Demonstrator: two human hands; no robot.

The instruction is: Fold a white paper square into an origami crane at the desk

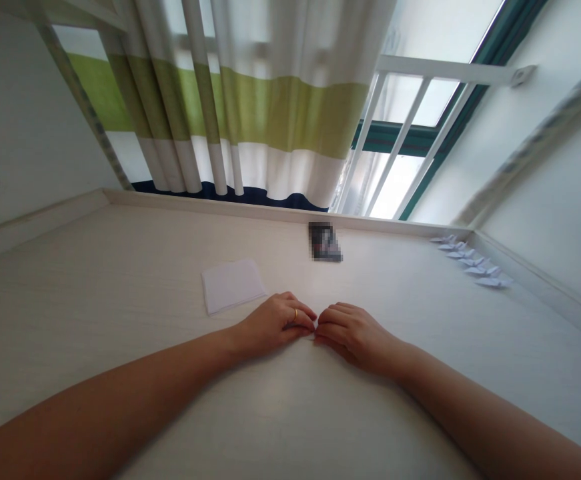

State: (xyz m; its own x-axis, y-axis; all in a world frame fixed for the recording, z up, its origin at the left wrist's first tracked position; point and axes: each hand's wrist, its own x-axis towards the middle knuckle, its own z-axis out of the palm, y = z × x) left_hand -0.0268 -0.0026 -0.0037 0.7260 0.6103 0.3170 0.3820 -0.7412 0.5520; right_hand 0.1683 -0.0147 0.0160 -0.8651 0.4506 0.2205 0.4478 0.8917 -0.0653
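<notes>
My left hand (286, 319), with a ring on one finger, is closed at the middle of the white surface. Facing it, my right hand (347, 332) is closed too, and the fingertips of both hands meet. Pinched between them is a small piece of white paper (309, 337); only a sliver shows, so its folded shape is hidden. Just beyond my left hand lies a stack of white paper sheets (233, 285). Several folded white paper cranes (475, 263) stand in a row at the far right.
A dark, pixelated flat item (325, 242) lies near the back edge of the white surface (280, 413). A low raised rim (210, 207) runs along the back and sides. Behind it hang a striped curtain (290, 107) and a white railing (405, 140) before a window.
</notes>
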